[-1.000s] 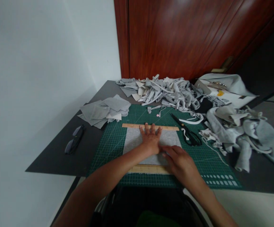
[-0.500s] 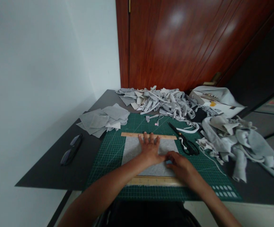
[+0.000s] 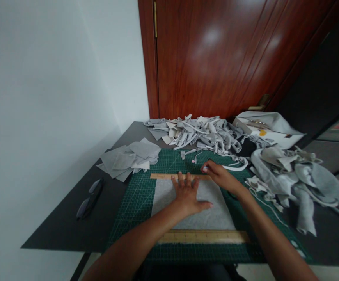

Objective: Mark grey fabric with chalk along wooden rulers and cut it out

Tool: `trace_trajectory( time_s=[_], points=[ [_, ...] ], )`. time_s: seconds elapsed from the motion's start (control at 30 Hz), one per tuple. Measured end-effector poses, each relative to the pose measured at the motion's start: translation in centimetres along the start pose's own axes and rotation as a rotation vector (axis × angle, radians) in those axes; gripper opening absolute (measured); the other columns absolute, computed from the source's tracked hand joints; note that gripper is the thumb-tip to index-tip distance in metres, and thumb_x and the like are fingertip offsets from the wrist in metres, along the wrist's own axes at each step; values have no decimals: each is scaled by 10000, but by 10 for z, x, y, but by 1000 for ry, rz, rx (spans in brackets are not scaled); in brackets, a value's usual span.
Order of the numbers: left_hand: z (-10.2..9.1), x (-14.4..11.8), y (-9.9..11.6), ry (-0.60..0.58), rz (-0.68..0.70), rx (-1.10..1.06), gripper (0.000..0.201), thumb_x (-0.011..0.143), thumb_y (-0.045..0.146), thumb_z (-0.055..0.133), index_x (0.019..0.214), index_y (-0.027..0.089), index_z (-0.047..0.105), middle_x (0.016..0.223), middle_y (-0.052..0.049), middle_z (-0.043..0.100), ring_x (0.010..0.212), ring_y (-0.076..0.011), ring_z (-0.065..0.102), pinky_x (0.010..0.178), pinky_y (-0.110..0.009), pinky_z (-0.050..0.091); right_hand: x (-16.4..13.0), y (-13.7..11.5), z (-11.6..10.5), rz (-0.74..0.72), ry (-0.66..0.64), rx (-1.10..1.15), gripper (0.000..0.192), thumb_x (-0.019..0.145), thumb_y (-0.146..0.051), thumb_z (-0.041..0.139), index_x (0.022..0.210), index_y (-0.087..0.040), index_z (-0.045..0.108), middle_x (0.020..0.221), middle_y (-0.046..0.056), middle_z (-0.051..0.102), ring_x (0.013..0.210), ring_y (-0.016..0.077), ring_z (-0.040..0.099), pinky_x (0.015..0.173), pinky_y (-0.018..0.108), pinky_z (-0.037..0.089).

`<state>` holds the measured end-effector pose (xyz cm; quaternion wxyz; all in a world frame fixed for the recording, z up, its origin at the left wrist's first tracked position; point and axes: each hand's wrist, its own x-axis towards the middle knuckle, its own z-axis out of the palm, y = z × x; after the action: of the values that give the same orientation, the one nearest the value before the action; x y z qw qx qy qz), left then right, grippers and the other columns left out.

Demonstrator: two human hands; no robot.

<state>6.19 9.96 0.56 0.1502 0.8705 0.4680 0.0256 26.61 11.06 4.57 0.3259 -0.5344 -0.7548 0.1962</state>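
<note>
My left hand (image 3: 187, 197) lies flat with fingers spread on a grey piece of fabric (image 3: 216, 216). Its fingertips reach the thin wooden ruler (image 3: 160, 176) along the fabric's far edge. A second wooden ruler (image 3: 204, 236) runs along the near edge. My right hand (image 3: 223, 177) is pinched closed by the right end of the far ruler, around a small pale thing too small to name. Scissors (image 3: 232, 196) are mostly hidden under my right forearm. Everything here sits on a green cutting mat (image 3: 137, 207).
Grey fabric pieces (image 3: 128, 158) lie at the left, near eyeglasses (image 3: 90, 199). A heap of scraps (image 3: 198, 130) spreads along the back, with a white box (image 3: 268, 128) beside it. More crumpled cloth (image 3: 298, 175) covers the right side. A pink spot (image 3: 193, 161) shows on the mat.
My right hand has moved from beside my left thumb, over the fabric, up to the far ruler's right end. My left hand stays spread on the fabric. The view has tilted up slightly.
</note>
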Motion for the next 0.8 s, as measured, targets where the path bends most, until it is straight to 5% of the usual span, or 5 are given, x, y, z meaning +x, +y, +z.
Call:
trace_trajectory(
  time_s=[0.2,0.53,0.8],
  points=[
    [7,3,-1,41,14,2,1229,731,979,477,1680,237,233,1742,-207,138,1580,-541,-58,1201,-781,-55,-8,22,41,10,-39,13,196,1073,-330,381,1054,-226,546,988,82,724,956,247,704,865,380,509],
    [9,5,0,27,11,7,1245,731,975,493,1677,203,247,1740,-220,134,1578,-550,-56,1196,-786,-69,-15,11,34,-53,-88,-153,211,1069,-311,380,1072,-239,578,1055,103,751,1026,282,700,907,404,503],
    [2,4,0,4,17,-6,1244,708,951,573,1671,226,266,1739,-226,136,1575,-556,-52,1190,-796,-58,-14,22,30,-8,-165,-18,183,1084,-350,394,1057,-247,542,998,58,738,922,232,707,817,344,481]
  ],
)
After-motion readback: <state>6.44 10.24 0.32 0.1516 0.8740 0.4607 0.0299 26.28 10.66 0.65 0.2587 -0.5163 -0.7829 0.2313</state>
